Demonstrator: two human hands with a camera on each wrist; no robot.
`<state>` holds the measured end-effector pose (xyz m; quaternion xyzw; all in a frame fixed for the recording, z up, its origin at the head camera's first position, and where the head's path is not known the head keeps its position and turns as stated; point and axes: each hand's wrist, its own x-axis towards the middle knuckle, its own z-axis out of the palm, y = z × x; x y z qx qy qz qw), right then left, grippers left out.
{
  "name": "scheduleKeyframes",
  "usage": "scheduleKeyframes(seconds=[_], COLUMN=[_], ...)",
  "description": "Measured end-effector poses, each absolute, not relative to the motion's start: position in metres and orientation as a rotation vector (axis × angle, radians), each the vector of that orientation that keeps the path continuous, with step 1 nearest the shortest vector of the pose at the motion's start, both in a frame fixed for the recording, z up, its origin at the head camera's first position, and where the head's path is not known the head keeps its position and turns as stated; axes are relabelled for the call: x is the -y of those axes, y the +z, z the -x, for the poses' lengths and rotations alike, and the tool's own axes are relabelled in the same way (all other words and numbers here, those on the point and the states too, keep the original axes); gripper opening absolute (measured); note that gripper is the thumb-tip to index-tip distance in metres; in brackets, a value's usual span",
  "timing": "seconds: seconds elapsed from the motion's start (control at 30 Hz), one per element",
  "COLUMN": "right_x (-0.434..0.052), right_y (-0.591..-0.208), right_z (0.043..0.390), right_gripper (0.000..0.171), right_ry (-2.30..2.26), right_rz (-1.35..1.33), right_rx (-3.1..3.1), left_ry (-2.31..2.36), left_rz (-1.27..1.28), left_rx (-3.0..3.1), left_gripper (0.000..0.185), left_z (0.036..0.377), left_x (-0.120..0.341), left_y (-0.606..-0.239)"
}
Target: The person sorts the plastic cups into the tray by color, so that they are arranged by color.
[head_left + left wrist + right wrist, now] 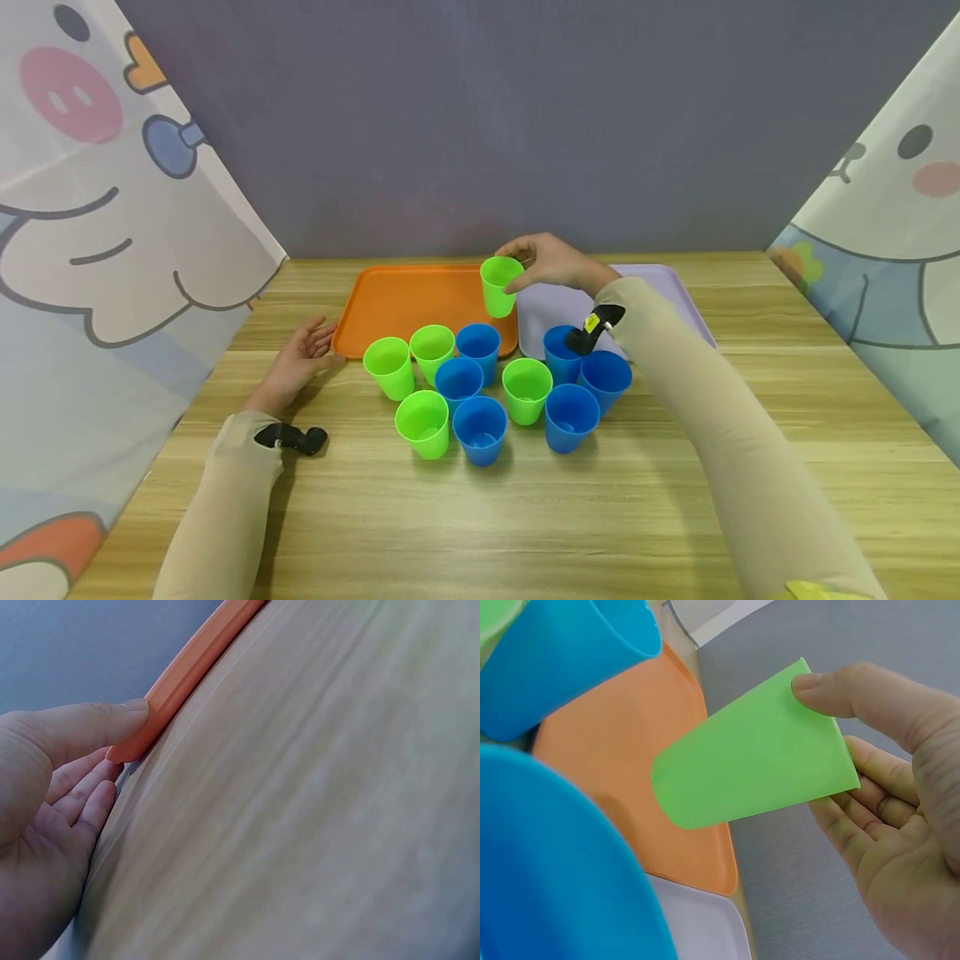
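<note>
1. Pinching the rim of a green cup (499, 285), the right hand (551, 260) has its thumb on the outer wall and its fingers at the mouth; the wrist view shows the same green cup (757, 754) clear of any surface, upright in the head view, above the right end of the orange tray (408, 302).
2. Left hand (298, 363) lies on the wooden table (570, 517) with fingers straight and relaxed; its thumb (90, 727) presses against the tray's near-left corner (161, 705), apparently to keep the tray from sliding.
3. Lilac tray (678, 300) sits just beside the orange one, on its right; both look bare of cups.
4. Cluster of upright cups stands on the table in front of the trays: four green, for example one at the left (389, 367), and six blue, for example one at the front (480, 429). They are packed close, several touching, colours mixed.
5. Patterned cloth screens (105, 217) flank the table; a grey wall closes the back.
</note>
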<state>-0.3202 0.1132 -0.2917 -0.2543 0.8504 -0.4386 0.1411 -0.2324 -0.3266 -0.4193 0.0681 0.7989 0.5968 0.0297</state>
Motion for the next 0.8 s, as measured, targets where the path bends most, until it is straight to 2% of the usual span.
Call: scheduleKeyframes(seconds=[0.8], right_x=[-0.090], right_y=[-0.305], right_z=[0.344], right_gripper=[0.063], right_ry=[-1.462], right_rz=[0.347], right_rx=[-2.583], left_ry=[1.864], left_rz=[-0.186], left_rx=[-2.462], left_gripper=[0.087], left_z=[0.233], left_x=[0.325], left_y=[-0.419])
